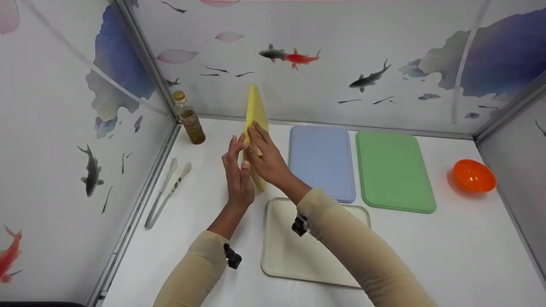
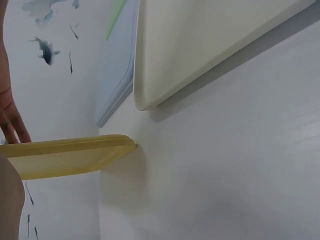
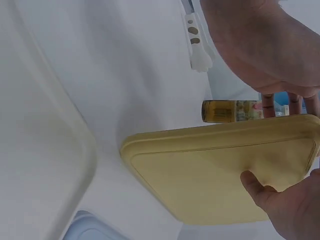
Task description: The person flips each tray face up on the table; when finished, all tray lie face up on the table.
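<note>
A yellow rectangular tray [image 1: 257, 111] stands on edge, roughly upright, between my two hands at the middle left of the table. My left hand [image 1: 238, 179] rests along its left side, fingers extended. On the opposite side my right hand [image 1: 268, 161] lies against it with fairly straight fingers. In the right wrist view, a right-hand digit touches the broad flat face of the yellow tray [image 3: 215, 180], while left-hand fingers show behind its edge. The left wrist view shows mainly the near edge of the yellow tray [image 2: 70, 150]; most of the left hand falls outside it.
Right of my hands lie a blue tray [image 1: 322, 164] and a green tray [image 1: 394, 170]. A beige tray [image 1: 298, 256] sits nearer, under my right forearm. Tongs [image 1: 166, 196] and a bottle of brown liquid [image 1: 191, 121] are at left; an orange bowl [image 1: 473, 175] is far right.
</note>
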`<state>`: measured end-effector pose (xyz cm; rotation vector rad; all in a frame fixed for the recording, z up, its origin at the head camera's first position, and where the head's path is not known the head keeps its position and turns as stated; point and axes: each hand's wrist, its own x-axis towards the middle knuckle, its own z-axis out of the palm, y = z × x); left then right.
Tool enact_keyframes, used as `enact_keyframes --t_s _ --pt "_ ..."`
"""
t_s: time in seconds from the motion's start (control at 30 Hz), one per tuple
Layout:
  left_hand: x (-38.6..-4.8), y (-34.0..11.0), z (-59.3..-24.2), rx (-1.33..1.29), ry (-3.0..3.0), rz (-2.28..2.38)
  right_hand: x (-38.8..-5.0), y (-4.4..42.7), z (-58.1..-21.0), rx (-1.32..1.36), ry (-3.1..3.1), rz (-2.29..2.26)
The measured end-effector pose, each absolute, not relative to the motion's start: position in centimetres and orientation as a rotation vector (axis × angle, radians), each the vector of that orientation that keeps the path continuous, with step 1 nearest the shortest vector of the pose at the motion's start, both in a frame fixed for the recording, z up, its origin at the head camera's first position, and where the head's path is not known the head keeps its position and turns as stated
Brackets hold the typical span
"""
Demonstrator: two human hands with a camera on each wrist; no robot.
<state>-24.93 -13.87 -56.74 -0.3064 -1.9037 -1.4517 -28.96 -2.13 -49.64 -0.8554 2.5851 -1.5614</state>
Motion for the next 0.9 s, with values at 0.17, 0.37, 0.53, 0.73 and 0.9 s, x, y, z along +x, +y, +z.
enact_keyframes --t_s 0.17,0.37,0.53,0.73,0.9 --pt "-25.0 -13.4 -56.6 -0.328 -1.908 -1.494 -29.3 -2.3 -48.7 -0.936 2.676 -1.516" --pt "-25.1 -13.4 -56.8 -0.305 -1.897 -1.564 -29.3 -1.9 -49.2 -0.886 2.666 -1.496" --pt "-25.3 -13.3 -57.0 -0.305 -1.869 -1.608 -29.6 -1.4 -49.5 -0.877 2.631 -1.524" --pt "-25.4 -13.3 -57.5 -0.204 -1.956 -1.65 -29.4 -1.0 -49.3 -0.809 2.643 -1.523" --pt "-25.9 -13.5 -57.4 -0.05 -2.131 -1.761 -29.1 -0.6 -49.1 -0.721 2.68 -1.472"
